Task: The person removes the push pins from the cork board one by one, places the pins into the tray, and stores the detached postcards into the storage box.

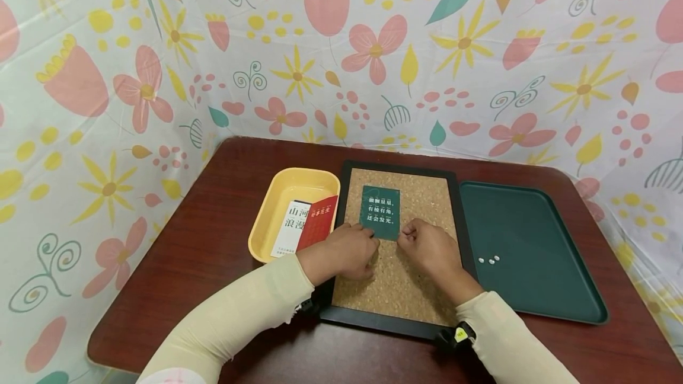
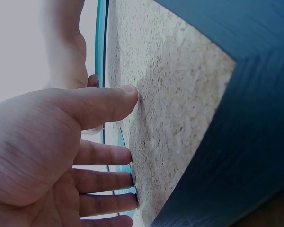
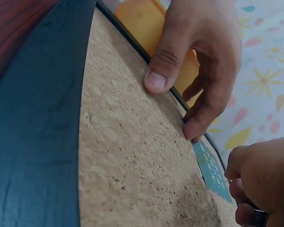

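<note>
A dark green card (image 1: 380, 212) with white lettering lies flat on a black-framed corkboard (image 1: 395, 295). My left hand (image 1: 352, 249) rests at the card's lower left corner, fingertips against its edge and the board; in the left wrist view its fingers (image 2: 106, 181) are extended and the thumb touches the cork. At the lower right corner, my right hand (image 1: 431, 249) has thumb and fingers pinched together. Between them, in the right wrist view, a thin metal point of a thumbtack (image 3: 228, 180) shows by the card; its head is hidden by the fingers.
Left of the board stands a yellow bin (image 1: 304, 176) holding a white card (image 1: 286, 230) and a red card (image 1: 319, 224). On the right lies a dark green tray (image 1: 528, 224) with several small white thumbtacks (image 1: 492, 261). A patterned curtain (image 1: 331, 76) hangs behind the table.
</note>
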